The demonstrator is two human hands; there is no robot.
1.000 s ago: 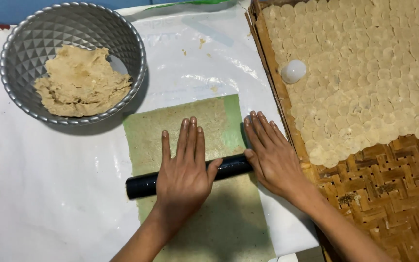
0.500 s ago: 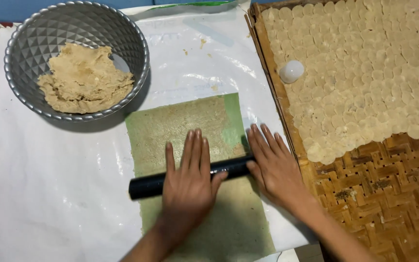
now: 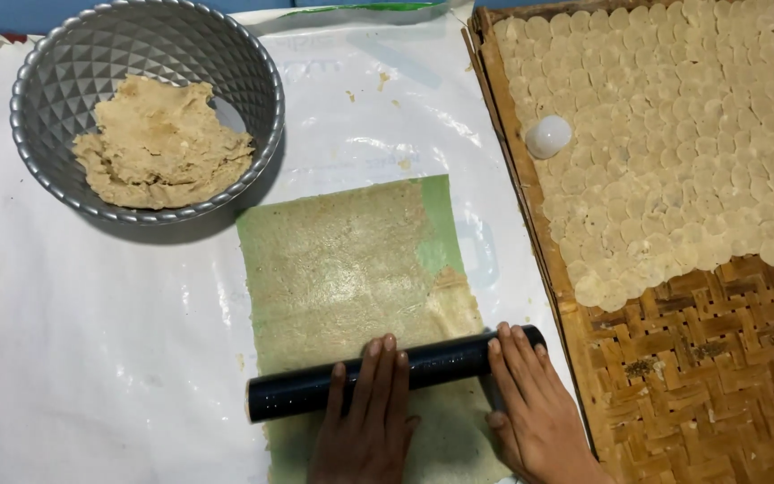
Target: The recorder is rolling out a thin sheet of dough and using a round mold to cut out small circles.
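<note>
Roller [image 3: 396, 371] lies across near end of dough sheet [image 3: 351, 269]. Left hand [image 3: 371, 421] and right hand [image 3: 535, 403] rest flat on roller, fingers spread, palms pressing, not gripping, so it rolls freely. Bowl [image 3: 55, 179] up-left of sheet; tray [image 3: 718, 376] right, discs [image 3: 674, 134] laid out, likely for drying.

No package, label, sign or screen stands out here. The nearest thing to one is the white plastic sheet [image 3: 136, 358] that covers the left and middle of the frame: it carries faint grey print near the top centre and again just right of centre, too pale and blurred to make out. Along the top edge, at centre, a thin green strip [image 3: 378, 7] of plastic shows.
</note>
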